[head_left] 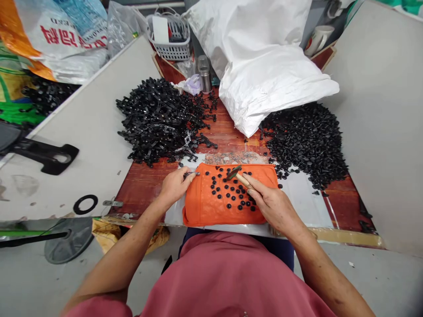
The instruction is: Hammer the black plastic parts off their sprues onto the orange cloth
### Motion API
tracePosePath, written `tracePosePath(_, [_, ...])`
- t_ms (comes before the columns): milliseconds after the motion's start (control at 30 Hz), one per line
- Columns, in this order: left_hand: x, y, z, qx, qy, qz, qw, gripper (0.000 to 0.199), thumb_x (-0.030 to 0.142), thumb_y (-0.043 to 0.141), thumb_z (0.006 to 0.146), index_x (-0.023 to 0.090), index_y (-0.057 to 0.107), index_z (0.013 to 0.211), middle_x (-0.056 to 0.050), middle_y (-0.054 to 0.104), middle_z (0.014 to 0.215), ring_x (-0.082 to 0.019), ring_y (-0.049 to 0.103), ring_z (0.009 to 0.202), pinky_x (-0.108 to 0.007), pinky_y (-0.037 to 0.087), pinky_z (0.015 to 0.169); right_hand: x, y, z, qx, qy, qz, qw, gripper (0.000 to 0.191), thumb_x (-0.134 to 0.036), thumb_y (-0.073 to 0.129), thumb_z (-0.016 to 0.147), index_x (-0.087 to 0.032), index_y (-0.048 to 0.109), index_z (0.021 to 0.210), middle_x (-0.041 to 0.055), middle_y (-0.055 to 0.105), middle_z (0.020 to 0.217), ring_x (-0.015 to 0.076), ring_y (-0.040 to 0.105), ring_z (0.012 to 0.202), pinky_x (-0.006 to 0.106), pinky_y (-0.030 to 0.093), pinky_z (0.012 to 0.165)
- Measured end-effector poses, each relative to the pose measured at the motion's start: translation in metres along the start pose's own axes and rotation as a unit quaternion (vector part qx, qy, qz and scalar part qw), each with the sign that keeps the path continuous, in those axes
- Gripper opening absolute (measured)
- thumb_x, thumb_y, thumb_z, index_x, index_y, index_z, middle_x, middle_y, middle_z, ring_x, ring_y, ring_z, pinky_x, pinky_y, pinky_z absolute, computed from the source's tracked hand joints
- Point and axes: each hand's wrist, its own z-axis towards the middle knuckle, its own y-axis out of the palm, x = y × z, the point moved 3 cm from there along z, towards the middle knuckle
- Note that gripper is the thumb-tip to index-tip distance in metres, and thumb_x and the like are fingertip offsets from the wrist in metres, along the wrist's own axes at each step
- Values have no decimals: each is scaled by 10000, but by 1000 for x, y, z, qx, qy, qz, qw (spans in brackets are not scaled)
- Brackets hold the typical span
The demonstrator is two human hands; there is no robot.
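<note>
In front of me lies an orange cloth pad (206, 200) with many small round black caps (228, 195) scattered over it. My right hand (276, 204) is closed round the wooden handle of a small hammer (243, 179), whose dark head is over the pad's upper middle. At the pad's upper left corner, my left hand (175, 185) pinches a small black plastic piece (191, 175) between thumb and fingers. Most of that piece is covered by the fingers.
A heap of black jointed parts (158, 119) stands at the left, a heap of small black pieces (307, 141) at the right. Behind are a white sack (264, 70), a grey basket (170, 44), a flask (205, 77) and a mug (319, 40). Pale panels (380, 132) flank the table.
</note>
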Motion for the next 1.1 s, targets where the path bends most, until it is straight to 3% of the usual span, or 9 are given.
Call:
tracePosePath(100, [8, 2, 6, 9, -18, -28, 999, 324, 455, 414, 968, 228, 640, 921, -38, 708, 866, -211, 618, 798, -282, 369, 687, -4, -1, 1, -1, -1, -4, 1000, 506, -326, 414, 1079, -442, 403, 1571, -29, 663, 1420, 216, 716, 1162, 361, 567, 990])
tracePosePath(300, [21, 14, 11, -25, 0, -42, 999, 321, 435, 397, 984, 230, 627, 894, -28, 704, 837, -207, 621, 788, -279, 371, 679, -6, 3, 2, -25, 29, -57, 998, 516, -308, 434, 1066, -379, 421, 1577, 23, 787, 1190, 238, 744, 1075, 379, 580, 941])
tracePosePath(667, [22, 15, 7, -8, 11, 33, 999, 341, 441, 421, 1018, 233, 681, 943, -51, 745, 880, -227, 658, 823, -289, 369, 662, -11, 7, 8, -61, 21, -98, 993, 515, -314, 404, 1075, -377, 412, 1587, 42, 779, 1206, 223, 753, 970, 338, 568, 853])
tracePosePath(867, [25, 13, 5, 12, 28, 94, 995, 370, 468, 430, 1018, 230, 692, 908, -63, 748, 874, -223, 657, 806, -295, 334, 637, -25, 9, 29, -68, 1, -169, 983, 534, -342, 402, 1082, -402, 350, 1610, 37, 806, 1030, 228, 743, 862, 313, 526, 738])
tracePosePath(1000, [24, 14, 5, 13, 20, 76, 997, 372, 482, 447, 1009, 232, 707, 914, -60, 748, 844, -224, 660, 789, -296, 329, 631, -47, 11, 47, -32, -43, -169, 984, 553, -337, 338, 1098, -379, 263, 1644, 39, 788, 1129, 206, 726, 910, 289, 508, 775])
tracePosePath(1100, [21, 15, 7, 3, 15, 52, 999, 362, 476, 465, 1000, 235, 730, 950, -59, 750, 834, -227, 662, 784, -295, 336, 637, -53, 21, 60, -65, -55, -204, 975, 562, -340, 328, 1094, -364, 253, 1651, 55, 790, 1082, 222, 725, 896, 296, 499, 751])
